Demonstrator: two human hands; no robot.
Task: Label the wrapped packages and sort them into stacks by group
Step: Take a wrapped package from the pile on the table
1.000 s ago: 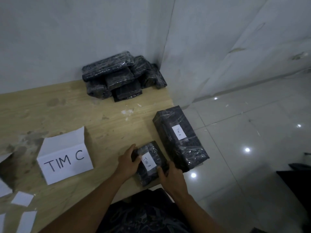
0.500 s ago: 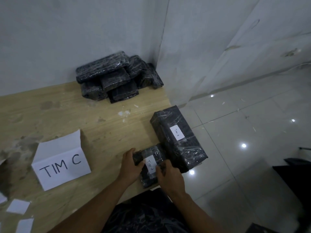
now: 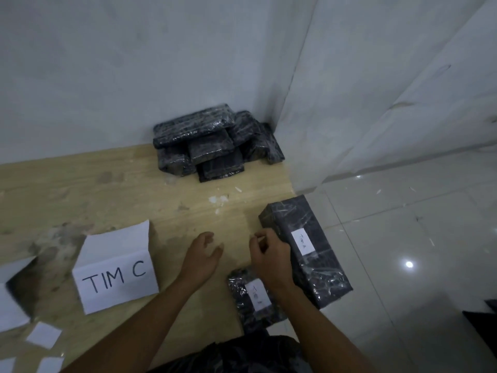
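Nearest of all, left of and below the TIM C card (image 3: 115, 267), a few blank paper slips (image 3: 44, 335) lie scattered on the bench (image 3: 107, 189). Right of the card, at the bench's near edge, a small wrapped package (image 3: 239, 289) lies flat with a white label on top; the writing is too blurred to read, and the right forearm crosses over its far corner. Between the card and that package the left hand (image 3: 201, 254) hovers over bare wood, its grip slack - fingers relaxed and spread, holding nothing. A little further right the right hand (image 3: 269, 251) sits just beside the long wrapped package (image 3: 314, 265), fingers curled with thumb and forefinger drawn together; whether that grip pinches anything cannot be made out. The long package lies flat at the bench's right edge, well right of the card and touching or nearly touching the small one, and its label (image 3: 303, 242) faces up. Beyond the card and to its right, in the far corner of the bench against the wall (image 3: 161, 63), a pile of dark wrapped packages (image 3: 215, 146) is heaped unevenly - no labels show on them. To the card's left stands part of another folded white sheet (image 3: 10, 292).
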